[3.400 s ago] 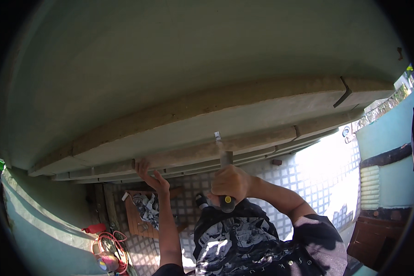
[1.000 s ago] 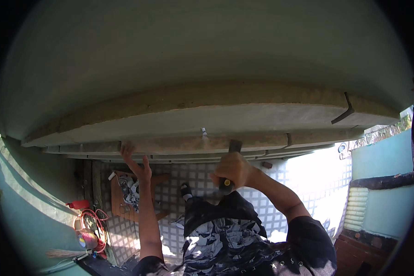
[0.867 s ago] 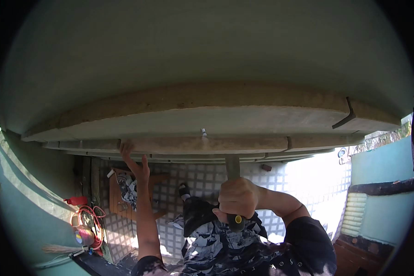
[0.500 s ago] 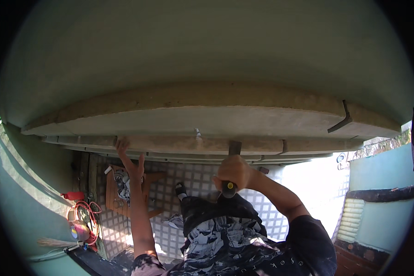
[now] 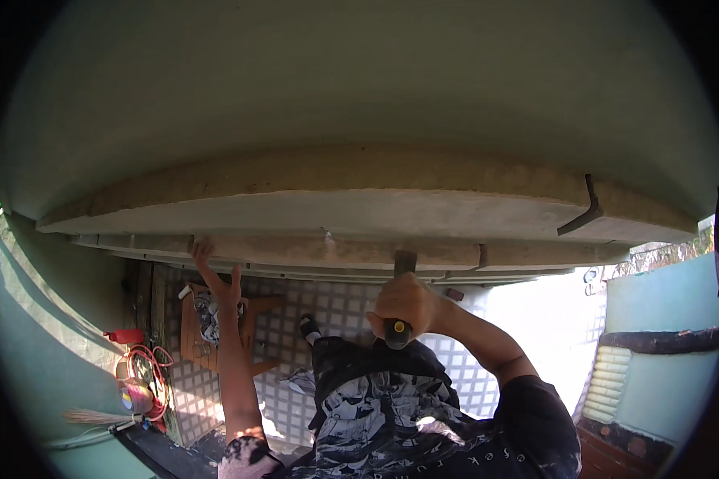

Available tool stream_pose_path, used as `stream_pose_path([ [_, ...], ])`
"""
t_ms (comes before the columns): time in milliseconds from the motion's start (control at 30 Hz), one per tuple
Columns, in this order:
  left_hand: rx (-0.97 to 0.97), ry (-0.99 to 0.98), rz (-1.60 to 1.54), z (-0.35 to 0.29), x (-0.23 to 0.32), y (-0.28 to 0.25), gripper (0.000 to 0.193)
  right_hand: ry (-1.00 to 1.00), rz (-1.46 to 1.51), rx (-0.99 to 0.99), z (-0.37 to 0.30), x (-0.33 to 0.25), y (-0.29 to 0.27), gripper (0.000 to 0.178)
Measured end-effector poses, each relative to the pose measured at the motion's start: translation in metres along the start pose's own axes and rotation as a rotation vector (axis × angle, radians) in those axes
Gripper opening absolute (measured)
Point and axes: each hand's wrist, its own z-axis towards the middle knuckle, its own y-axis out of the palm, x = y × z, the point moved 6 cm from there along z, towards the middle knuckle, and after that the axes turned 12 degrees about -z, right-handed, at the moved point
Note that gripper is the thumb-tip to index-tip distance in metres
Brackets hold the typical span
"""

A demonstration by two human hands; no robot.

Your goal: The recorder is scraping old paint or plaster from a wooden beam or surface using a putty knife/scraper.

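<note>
My right hand (image 5: 407,302) is wrapped round the dark handle of a scraper (image 5: 405,262), whose handle end has a yellow spot. Its flat blade lies up against a stained, brownish ledge (image 5: 287,244) that runs across the wall. My left hand (image 5: 218,275) is raised at the left part of the same ledge, fingers spread and holding nothing. The fingertips rest at the ledge beside a dark notch. A small pale mark (image 5: 327,236) shows on the wall between my hands.
A thicker ledge (image 5: 359,169) juts out above. Below left stands a wooden stool (image 5: 190,319) with a crumpled cloth (image 5: 209,319) on it. A red hose (image 5: 164,383) and a broom (image 5: 96,416) are by the left wall. The floor (image 5: 284,339) is tiled.
The view has shifted slightly, so the ledges sit a little farther left. The scraper has moved a little to the right along the ledge. My left hand stays at its spot there.
</note>
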Motion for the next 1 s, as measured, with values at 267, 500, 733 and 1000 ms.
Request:
stream_pose_path([
  [267, -0.007, -0.019, 0.013, 0.0, 0.001, 0.002, 0.073, -0.012, 0.08, -0.014, 0.006, 0.003, -0.001, 0.032],
  [500, -0.003, -0.037, -0.004, 0.0, 0.003, 0.002, 0.071, 0.006, 0.244, -0.072, 0.005, -0.006, -0.004, 0.031],
  [733, -0.004, -0.003, 0.011, 0.0, 0.001, 0.002, 0.07, -0.063, 0.131, -0.003, 0.002, -0.017, -0.006, 0.032],
  [1000, 0.006, -0.002, 0.017, 0.001, 0.004, 0.003, 0.069, -0.096, 0.081, 0.036, 0.007, -0.026, -0.021, 0.032],
])
